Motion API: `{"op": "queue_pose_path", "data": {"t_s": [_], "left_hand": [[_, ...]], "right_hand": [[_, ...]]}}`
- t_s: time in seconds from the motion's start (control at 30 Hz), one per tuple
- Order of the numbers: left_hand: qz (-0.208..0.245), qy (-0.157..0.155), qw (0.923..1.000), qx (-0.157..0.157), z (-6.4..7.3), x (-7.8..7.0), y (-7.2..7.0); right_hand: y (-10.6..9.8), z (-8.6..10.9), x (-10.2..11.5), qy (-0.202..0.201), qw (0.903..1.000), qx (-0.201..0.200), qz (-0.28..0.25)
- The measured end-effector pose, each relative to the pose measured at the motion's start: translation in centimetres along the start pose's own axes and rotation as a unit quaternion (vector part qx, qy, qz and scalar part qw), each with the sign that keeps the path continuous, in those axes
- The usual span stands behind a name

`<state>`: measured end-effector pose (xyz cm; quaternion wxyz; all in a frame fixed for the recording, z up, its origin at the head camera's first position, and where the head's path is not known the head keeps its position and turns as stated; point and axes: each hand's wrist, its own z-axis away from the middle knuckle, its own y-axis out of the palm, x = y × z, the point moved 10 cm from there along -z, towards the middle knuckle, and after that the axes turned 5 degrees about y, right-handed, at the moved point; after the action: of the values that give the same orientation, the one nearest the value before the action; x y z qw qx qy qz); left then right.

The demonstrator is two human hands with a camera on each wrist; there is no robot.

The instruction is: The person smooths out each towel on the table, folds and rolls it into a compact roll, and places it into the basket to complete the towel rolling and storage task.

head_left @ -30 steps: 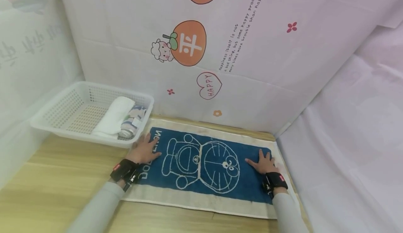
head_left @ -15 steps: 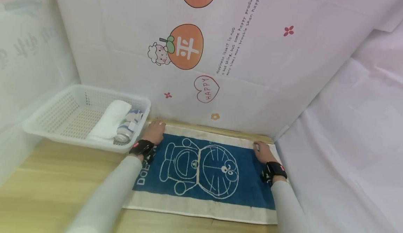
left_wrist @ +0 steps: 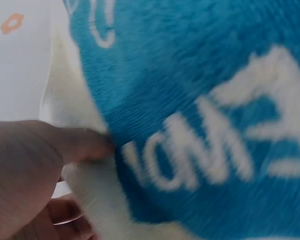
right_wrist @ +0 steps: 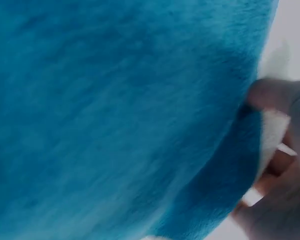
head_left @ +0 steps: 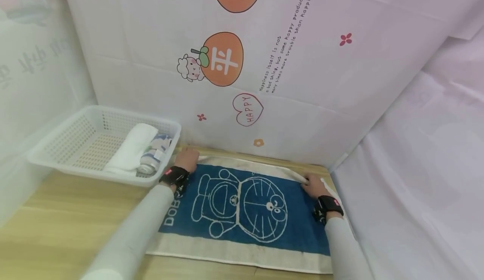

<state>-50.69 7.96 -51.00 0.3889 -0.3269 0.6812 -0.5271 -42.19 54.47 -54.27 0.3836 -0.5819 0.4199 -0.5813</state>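
White cloth (head_left: 159, 61) hung upright behind the tabletop (head_left: 87, 208), printed with orange fruits (head_left: 223, 59), a small sheep (head_left: 190, 68), lines of lettering and a red heart (head_left: 247, 109) that read HAPPY; more pale cloth closed off both sides. On the wood, near the foot of the cloth, a towel (head_left: 251, 212) lay spread out, dark blue with cream borders, a cartoon figure in white outline across its middle and white letters toward its left end, partly covered by the left arm. Both hands were at its far corners. The left hand (head_left: 187, 159) pinched the far left corner, thumb on top of the cream border and the other fingers below, as the left wrist view showed. The right hand (head_left: 314, 186) pinched the far right corner likewise, and there the edge was raised and folded, with bare wood visible beyond it. Black bands circled both wrists, below pale grey sleeves (head_left: 128, 233). Just left of the left hand stood a white plastic basket (head_left: 94, 175) with perforated walls, and in its right part two rolls lay side by side: a plain white roll (head_left: 134, 145) and a patterned blue and grey roll (head_left: 154, 156).
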Motion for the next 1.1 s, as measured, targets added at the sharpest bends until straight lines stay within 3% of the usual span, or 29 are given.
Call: {"op": "queue_pose_path", "data": {"t_s": [0.17,0.3,0.4,0.53,0.7,0.9,1.0,1.1], "left_hand": [[-0.051,0.044,0.9977,-0.001,-0.4,-0.5,-1.3],[-0.072,0.065,0.9952,0.0,0.1,-0.8,-3.4],[-0.058,0.068,0.996,-0.01,0.8,-0.8,-5.5],[-0.021,0.079,0.9965,-0.015,1.8,-0.2,-7.1],[-0.005,0.117,0.993,-0.019,3.6,0.8,-7.7],[0.001,0.186,0.981,-0.055,6.5,0.1,-9.0],[-0.016,0.192,0.9798,-0.054,8.0,-0.6,-9.4],[-0.017,0.183,0.9825,-0.028,9.6,-1.2,-9.3]], "right_hand": [[-1.4,1.1,-0.3,-0.001,0.9992,-0.005,-0.038],[-2.3,2.5,-0.4,-0.004,0.9987,-0.006,-0.05],[-3.0,3.7,0.0,-0.021,0.998,-0.008,-0.06],[-3.8,5.5,0.6,-0.041,0.9973,-0.015,-0.059],[-3.9,8.1,0.9,-0.05,0.9973,0.004,-0.053],[-4.1,11.1,-0.1,-0.042,0.9983,0.033,-0.022],[-4.1,12.5,-0.8,-0.049,0.9981,0.038,0.005],[-3.9,13.6,-1.4,-0.041,0.9981,0.026,0.039]]}}
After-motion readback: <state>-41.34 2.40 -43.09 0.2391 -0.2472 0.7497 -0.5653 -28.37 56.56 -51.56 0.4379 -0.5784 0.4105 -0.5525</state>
